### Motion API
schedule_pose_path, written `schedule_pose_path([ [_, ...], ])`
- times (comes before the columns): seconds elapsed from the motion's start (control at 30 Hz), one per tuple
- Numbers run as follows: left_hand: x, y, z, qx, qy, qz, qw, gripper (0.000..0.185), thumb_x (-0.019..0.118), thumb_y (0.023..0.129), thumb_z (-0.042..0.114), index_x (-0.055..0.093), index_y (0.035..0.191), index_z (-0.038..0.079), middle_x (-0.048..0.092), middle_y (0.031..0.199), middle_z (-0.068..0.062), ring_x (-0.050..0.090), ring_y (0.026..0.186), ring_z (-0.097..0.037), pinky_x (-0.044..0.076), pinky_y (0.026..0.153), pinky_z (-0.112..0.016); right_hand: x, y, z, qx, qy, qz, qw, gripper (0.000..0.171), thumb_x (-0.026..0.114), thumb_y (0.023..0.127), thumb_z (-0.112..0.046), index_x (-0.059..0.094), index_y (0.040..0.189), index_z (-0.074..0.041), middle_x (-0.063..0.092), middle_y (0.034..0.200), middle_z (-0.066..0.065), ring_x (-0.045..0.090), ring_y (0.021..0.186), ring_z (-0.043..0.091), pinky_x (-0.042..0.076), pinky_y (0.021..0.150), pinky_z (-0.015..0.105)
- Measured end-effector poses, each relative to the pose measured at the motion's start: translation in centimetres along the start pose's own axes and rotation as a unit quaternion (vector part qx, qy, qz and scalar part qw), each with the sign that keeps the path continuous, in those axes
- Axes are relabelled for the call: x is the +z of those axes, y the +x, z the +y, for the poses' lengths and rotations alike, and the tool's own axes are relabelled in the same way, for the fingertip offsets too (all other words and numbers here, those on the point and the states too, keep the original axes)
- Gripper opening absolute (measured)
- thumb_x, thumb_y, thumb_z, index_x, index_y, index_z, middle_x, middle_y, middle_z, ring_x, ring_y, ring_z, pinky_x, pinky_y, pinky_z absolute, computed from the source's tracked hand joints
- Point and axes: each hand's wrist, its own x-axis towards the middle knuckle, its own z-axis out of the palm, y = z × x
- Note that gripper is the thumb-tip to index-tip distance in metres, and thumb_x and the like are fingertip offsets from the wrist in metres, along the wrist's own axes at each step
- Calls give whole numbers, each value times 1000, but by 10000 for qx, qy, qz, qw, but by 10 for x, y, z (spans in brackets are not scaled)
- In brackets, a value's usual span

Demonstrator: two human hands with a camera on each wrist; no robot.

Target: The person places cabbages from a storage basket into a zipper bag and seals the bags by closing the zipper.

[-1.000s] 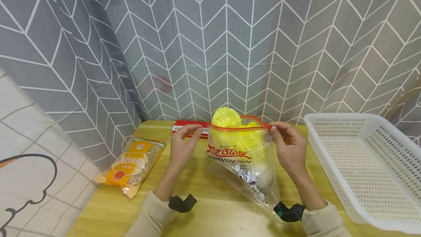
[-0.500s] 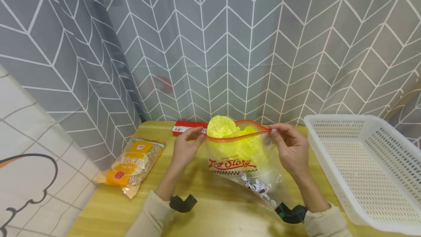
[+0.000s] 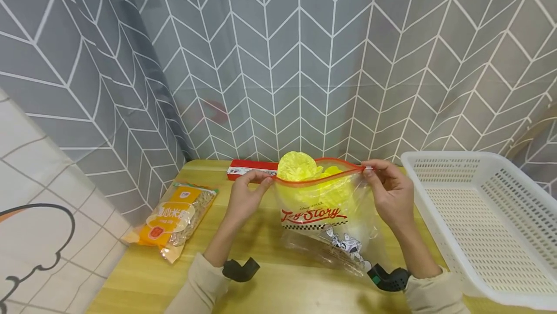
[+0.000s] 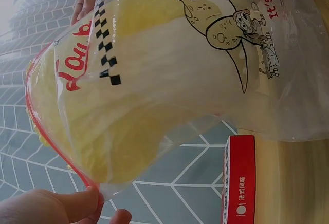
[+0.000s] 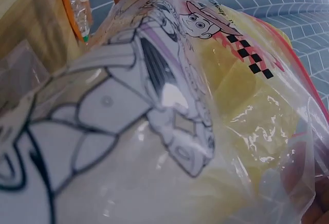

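A clear zip bag (image 3: 330, 217) printed with cartoon figures and a red-orange zip strip stands on the wooden table (image 3: 278, 290), held up by its two top corners, with a yellow-leafed cabbage (image 3: 300, 169) inside, its crinkled top poking above the mouth. The left hand (image 3: 245, 198) pinches the bag's left corner between thumb and fingertips; the right hand (image 3: 391, 193) pinches the right corner the same way. Compared with half a second ago, the right hand has drawn a little farther right and the zip strip runs straighter and tauter between the two grips, while the cabbage top sits slightly lower against the rim; the mouth remains unsealed over the leaves. The bag's lower end has settled flatter on the table toward the person's right wrist. In the left wrist view the bag (image 4: 169, 80) fills the frame, fingers (image 4: 56, 206) closed on its red-edged corner; in the right wrist view the printed plastic (image 5: 154, 111) and the yellow leaves behind it crowd the lens. Behind the bag, a red box (image 3: 250, 169) lies along the table's far edge. A yellow packet of grains (image 3: 176, 217) lies to the left, well apart, and a white basket (image 3: 487, 222) stands at the right. A grey curtain (image 3: 304, 52) with white chevron lines hangs behind.
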Motion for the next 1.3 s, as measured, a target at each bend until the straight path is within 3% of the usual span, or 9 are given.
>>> schedule_pose_path([
  [0.2,0,0,3,95,-108,-3,9999,15,72,95,13,72,106,3,73,107,-12,63,113,-27,48,104,-47,-5,3,1,50,157,37,9999,14,57,94,15,63,106,20,73,87,-2,72,68,6,56,65,15],
  [0.5,-7,-2,10,388,-147,-8,9991,13,73,94,16,73,104,7,73,109,-9,62,119,-25,44,112,-51,-6,8,-5,341,-698,276,9966,14,59,96,9,66,106,16,72,81,-5,68,64,4,51,58,14],
  [0.8,-10,-3,15,665,-166,92,9976,11,74,93,14,73,101,6,74,109,-11,63,119,-26,42,113,-50,-8,9,-8,260,-795,338,9959,14,61,95,10,67,106,15,71,83,-7,68,65,3,50,57,14],
  [1.3,-14,-2,22,718,-313,236,9966,10,71,96,15,72,103,7,73,111,-10,62,120,-22,41,112,-43,-6,10,-13,143,-458,247,9985,14,62,94,11,66,106,17,74,84,-3,72,66,5,56,63,15],
])
